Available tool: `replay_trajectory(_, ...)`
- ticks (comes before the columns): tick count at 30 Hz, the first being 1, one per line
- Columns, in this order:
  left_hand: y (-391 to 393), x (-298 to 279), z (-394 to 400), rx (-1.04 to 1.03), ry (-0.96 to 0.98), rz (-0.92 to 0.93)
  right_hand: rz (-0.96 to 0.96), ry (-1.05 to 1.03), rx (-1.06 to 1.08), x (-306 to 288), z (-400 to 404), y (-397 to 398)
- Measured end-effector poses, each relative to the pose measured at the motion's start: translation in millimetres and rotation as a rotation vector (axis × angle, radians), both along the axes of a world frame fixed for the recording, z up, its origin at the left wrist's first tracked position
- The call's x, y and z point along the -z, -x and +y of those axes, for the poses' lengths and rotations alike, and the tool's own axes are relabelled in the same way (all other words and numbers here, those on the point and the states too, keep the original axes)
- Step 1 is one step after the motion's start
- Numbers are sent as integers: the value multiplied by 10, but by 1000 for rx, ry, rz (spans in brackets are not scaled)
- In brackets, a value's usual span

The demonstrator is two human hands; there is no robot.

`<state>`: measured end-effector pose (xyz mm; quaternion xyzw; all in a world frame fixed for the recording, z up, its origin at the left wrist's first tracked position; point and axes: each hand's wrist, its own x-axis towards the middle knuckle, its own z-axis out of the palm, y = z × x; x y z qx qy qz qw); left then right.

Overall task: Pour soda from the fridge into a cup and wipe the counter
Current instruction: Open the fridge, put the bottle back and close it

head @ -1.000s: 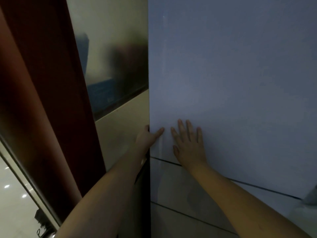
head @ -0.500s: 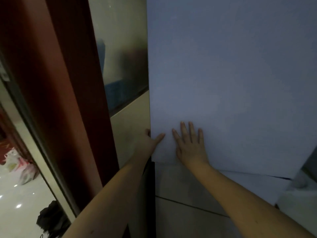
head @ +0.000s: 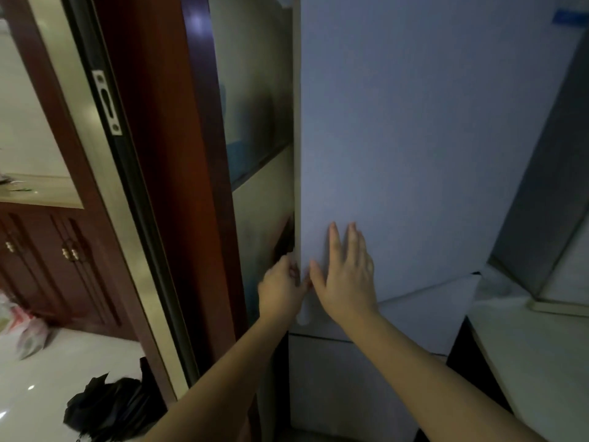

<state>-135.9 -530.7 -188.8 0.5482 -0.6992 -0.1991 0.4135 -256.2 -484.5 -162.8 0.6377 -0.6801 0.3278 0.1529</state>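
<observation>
Your left hand is at the left edge of the fridge door, fingers curled around that edge and gripping it low down, near the door's bottom corner. Your right hand lies flat on the door's pale front just beside it, fingers straight and spread, palm pressed to the panel, holding nothing. The two hands nearly touch at the thumbs.

The upper door stands slightly swung out from the fridge body: its bottom edge sits at an angle over the lower drawer front, and a narrow strip of the door's side face shows along the left. No soda or cup is in view; the inside of the fridge is hidden behind the door.

To the left of the fridge runs a dark red wooden door frame with a metal strike plate. Beyond it, a cabinet with brass handles, a black bag on the shiny floor, and a pale bag further back. At right, the pale table edge shows beside the fridge.
</observation>
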Motion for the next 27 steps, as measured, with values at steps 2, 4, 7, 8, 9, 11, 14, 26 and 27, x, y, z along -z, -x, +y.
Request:
replay_trajectory(2,8,13,259,66,39,-14,-10,80,-11,-92,270,-102)
replay_trajectory(4,41,49,508,139,101,-32,8,134,-10,-152,490,-161)
replay_trajectory(7,175,172,814,246,250,-96,-18,161,70,-159,761,-146)
replay_trajectory(8,229,195,913,277,269,-108,-25,172,98,-142,851,-108)
replay_trajectory(9,280,230,995,307,276,-116,-22,183,116,-121,946,-57)
replay_trajectory(11,368,270,1155,348,281,-119,-6,197,119,-83,1126,68)
replay_trajectory(14,478,299,1372,391,324,-103,2,225,78,-82,1358,239)
replay_trajectory(26,1174,205,2289,521,438,-180,-76,187,49,-178,2463,1002)
replay_trajectory(27,1269,217,2376,529,433,-191,-86,181,59,-190,2576,1087)
